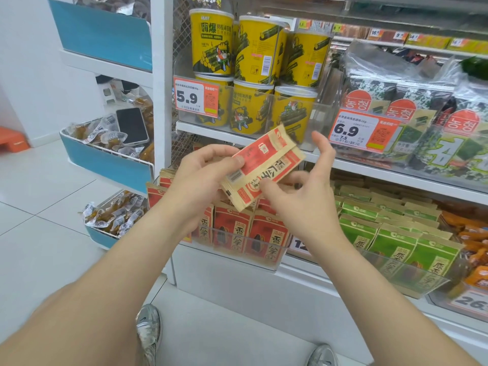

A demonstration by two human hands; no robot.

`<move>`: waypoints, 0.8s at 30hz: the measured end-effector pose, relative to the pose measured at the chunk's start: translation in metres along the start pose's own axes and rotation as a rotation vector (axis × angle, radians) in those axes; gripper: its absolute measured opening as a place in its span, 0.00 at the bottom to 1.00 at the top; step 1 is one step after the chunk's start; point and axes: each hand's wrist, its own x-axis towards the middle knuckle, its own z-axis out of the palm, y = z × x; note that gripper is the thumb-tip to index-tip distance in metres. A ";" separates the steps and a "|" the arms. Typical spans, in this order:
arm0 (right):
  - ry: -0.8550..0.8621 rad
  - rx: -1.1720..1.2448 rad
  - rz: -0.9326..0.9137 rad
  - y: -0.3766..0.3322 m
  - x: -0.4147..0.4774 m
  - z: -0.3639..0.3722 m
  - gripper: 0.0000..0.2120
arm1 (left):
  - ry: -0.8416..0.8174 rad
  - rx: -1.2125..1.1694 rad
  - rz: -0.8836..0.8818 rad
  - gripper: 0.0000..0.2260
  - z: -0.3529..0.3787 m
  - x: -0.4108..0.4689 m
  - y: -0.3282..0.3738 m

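A red and tan snack packet (264, 167) is held tilted in front of the store shelf. My left hand (203, 178) pinches its left end between thumb and fingers. My right hand (303, 186) touches the packet's lower right side with thumb and forefinger, its other fingers spread and raised. Below both hands a clear plastic bin (264, 262) holds several upright packets (232, 231) of the same red kind.
Yellow snack cans (214, 40) fill the upper shelf above a 5.9 price tag (196, 97). Seaweed bags (412, 101) sit to the right, green packets (396, 244) lower right. A phone (132, 126) lies in a blue side basket (105, 159) on wrapped snacks. My shoes (149, 331) stand on white floor tiles.
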 end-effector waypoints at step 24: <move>0.022 -0.472 -0.543 0.026 0.017 -0.010 0.21 | -0.168 0.028 0.069 0.09 0.007 -0.013 0.000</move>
